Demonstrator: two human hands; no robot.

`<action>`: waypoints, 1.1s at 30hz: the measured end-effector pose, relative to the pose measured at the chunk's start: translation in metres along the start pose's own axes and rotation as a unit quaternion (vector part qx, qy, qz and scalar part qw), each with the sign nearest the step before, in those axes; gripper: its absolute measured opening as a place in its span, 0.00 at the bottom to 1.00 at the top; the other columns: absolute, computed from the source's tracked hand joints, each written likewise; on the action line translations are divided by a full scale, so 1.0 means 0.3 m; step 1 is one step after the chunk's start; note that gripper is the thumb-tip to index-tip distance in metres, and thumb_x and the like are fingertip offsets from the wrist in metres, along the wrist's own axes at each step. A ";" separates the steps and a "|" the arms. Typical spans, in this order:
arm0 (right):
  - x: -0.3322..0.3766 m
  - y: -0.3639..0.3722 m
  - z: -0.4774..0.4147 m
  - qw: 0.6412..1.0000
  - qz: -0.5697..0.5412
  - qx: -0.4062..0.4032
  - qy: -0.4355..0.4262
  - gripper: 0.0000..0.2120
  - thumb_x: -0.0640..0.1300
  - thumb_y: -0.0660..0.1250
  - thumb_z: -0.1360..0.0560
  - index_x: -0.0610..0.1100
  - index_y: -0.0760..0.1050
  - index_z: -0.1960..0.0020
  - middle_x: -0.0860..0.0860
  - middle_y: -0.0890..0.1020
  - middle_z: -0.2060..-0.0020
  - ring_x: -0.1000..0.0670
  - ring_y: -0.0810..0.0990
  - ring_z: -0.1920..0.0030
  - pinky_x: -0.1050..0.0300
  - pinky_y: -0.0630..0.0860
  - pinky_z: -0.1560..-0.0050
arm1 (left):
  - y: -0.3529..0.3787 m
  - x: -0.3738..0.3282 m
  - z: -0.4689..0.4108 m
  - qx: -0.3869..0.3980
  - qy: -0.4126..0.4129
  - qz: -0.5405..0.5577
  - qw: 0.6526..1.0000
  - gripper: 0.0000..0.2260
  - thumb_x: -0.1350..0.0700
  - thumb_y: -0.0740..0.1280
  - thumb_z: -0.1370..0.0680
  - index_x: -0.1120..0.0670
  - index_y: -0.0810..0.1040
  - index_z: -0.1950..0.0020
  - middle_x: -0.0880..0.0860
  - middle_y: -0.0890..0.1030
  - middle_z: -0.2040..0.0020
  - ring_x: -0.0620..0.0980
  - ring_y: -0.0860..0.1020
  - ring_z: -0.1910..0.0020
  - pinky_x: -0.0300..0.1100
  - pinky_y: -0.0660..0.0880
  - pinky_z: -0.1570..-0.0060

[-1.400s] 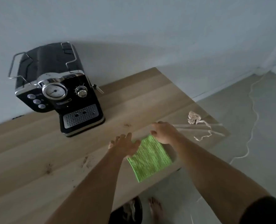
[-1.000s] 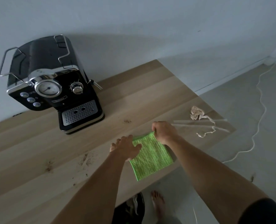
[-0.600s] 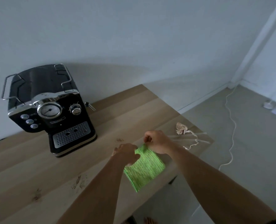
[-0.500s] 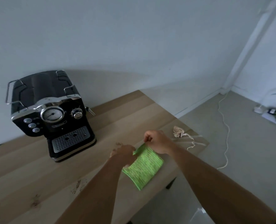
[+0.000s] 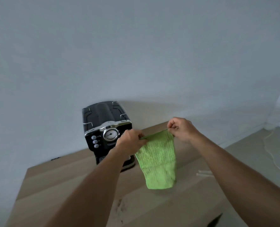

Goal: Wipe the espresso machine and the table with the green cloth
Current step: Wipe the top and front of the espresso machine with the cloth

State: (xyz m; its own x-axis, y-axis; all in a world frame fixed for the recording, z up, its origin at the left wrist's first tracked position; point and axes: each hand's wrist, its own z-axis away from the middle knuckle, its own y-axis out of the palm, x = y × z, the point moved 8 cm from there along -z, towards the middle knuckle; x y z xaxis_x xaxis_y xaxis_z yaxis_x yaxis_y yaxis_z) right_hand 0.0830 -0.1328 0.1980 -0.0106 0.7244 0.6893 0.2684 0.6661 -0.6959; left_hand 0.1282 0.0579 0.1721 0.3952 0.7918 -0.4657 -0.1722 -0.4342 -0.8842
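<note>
Two hands are up in the head view, and the green cloth [image 5: 159, 159] is off the surface [image 5: 62, 181]. A second ago it lies flat near the front edge; now it hangs free in the air, just in front of the espresso machine [image 5: 103, 126].

Over on one side, the left hand [image 5: 131, 142] pinches a top corner, fingers curled tight round the hem. Across from it, the right hand [image 5: 180, 128] pinches the other top corner, a little higher, thumb and fingertips closed on the fabric. The top edge runs taut between them and the rest drops straight down, its lower end clear of the wood.

The view swings too. The machine now sits square ahead against the wall [image 5: 136, 54], partly hidden behind the left hand.

That reads as pickup done, cloth opened out, wiping not yet begun. Brown specks [image 5: 119, 207] mark the surface near the front, and pale sticks [image 5: 204, 173] lie off to the right, which looks like work for the second half of the job. Machine first seems likely, with the cloth held right before it.
</note>
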 end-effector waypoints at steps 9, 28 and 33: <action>0.250 0.158 -0.268 0.992 -0.066 -0.015 -0.109 0.08 0.35 0.66 0.28 0.47 0.72 0.60 0.51 0.79 0.63 0.51 0.77 0.61 0.61 0.72 0.62 | -0.347 0.183 -0.010 -0.167 -0.100 0.001 0.981 0.03 0.53 0.67 0.27 0.44 0.76 0.57 0.47 0.80 0.60 0.49 0.79 0.60 0.42 0.75 0.62; 0.425 0.532 -0.163 0.906 0.081 -0.179 -0.375 0.11 0.42 0.64 0.31 0.47 0.76 0.49 0.52 0.78 0.55 0.50 0.73 0.53 0.58 0.66 0.51 | -0.396 0.439 -0.101 -0.207 -0.242 -0.048 0.947 0.05 0.46 0.69 0.27 0.46 0.79 0.60 0.42 0.79 0.62 0.45 0.78 0.60 0.42 0.74 0.59; 0.473 0.600 -0.146 0.933 0.124 -0.111 -0.318 0.19 0.43 0.67 0.32 0.50 0.74 0.40 0.51 0.78 0.48 0.50 0.75 0.49 0.51 0.72 0.44 | -0.413 0.474 -0.143 -0.164 -0.177 -0.031 0.970 0.05 0.45 0.69 0.29 0.44 0.79 0.62 0.43 0.80 0.61 0.46 0.78 0.57 0.44 0.76 0.54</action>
State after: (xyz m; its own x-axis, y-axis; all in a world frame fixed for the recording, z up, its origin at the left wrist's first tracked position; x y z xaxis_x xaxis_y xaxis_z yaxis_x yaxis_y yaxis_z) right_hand 0.1720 0.0820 0.1794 -0.4732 0.8568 0.2049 0.5299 0.4627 -0.7107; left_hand 0.2444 0.2059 0.2170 0.0509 0.8939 -0.4454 0.1613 -0.4475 -0.8796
